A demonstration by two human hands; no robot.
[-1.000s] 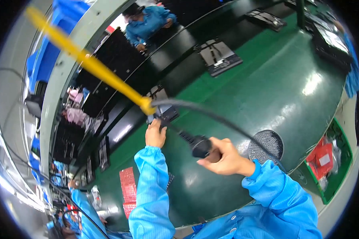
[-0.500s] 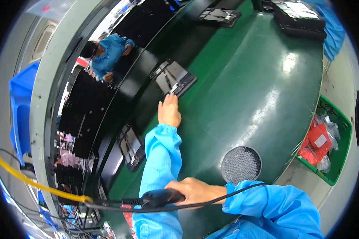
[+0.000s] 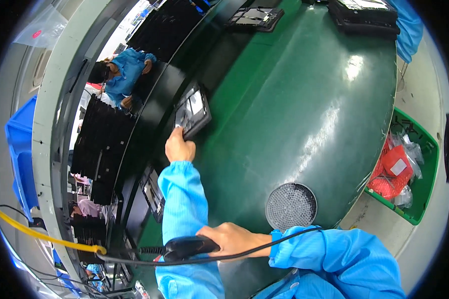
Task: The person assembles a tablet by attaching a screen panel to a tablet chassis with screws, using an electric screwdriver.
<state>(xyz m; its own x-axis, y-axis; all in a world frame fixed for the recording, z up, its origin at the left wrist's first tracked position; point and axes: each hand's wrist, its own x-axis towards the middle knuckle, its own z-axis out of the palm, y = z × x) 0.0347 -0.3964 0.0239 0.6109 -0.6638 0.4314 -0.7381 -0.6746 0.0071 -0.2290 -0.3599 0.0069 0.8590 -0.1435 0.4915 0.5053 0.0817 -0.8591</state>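
My left hand (image 3: 179, 147) reaches forward with its fingertips closed on the near edge of an opened black tablet-like device (image 3: 191, 112), which has silver plates inside. The device looks slightly raised on one side, above the dark strip beside the green work surface. A black corded hand tool (image 3: 187, 248) is in my right hand (image 3: 233, 239), whose fingers wrap round its body. Its working end is hidden. In view, the tool and its cable (image 3: 257, 250) cross over my left forearm.
Similar devices lie farther along at the back (image 3: 255, 19) and nearer, left of my forearm (image 3: 152, 194). A round dimpled tray (image 3: 291, 206) rests on the green table (image 3: 264, 149). A green bin (image 3: 424, 199) with red packets stands right. Black parts are stacked (image 3: 364, 17) far right, near a blue sleeve.
My left hand has gone from the device's near edge, fingers extended, to gripping it. The device has turned and shifted left. The view has swung slightly; my right hand keeps the tool.
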